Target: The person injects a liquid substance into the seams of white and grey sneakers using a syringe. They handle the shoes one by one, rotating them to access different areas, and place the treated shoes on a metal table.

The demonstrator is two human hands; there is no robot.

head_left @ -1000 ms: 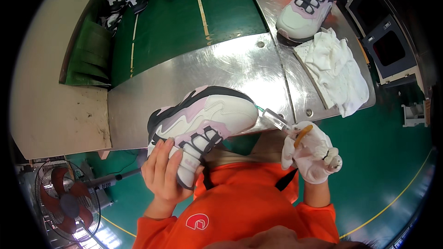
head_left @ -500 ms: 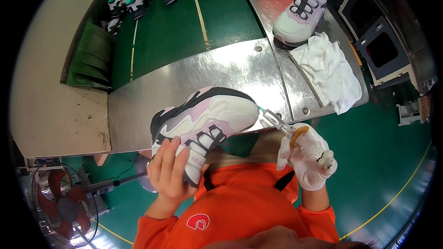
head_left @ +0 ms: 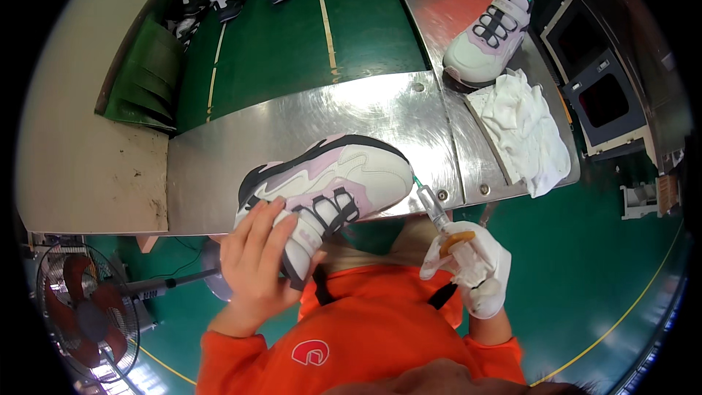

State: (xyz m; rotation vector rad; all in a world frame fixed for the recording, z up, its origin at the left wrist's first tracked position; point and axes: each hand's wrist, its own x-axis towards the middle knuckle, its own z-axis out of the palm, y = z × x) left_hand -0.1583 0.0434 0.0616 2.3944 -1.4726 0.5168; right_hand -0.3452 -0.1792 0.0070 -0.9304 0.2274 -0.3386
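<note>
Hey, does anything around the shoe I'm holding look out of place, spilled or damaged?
Nothing stands out. The left hand holds the sneaker and the gloved right hand points a syringe at its toe. The white cloth lies crumpled, overhanging the metal table edge slightly.

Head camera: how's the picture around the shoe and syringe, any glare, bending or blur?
Head view: the pale shoe in the left hand is sharp; the syringe in the gloved right hand shows clearly. Soft glare streaks the steel table; its edges bow toward the rim, and black corners ring the frame.
</note>
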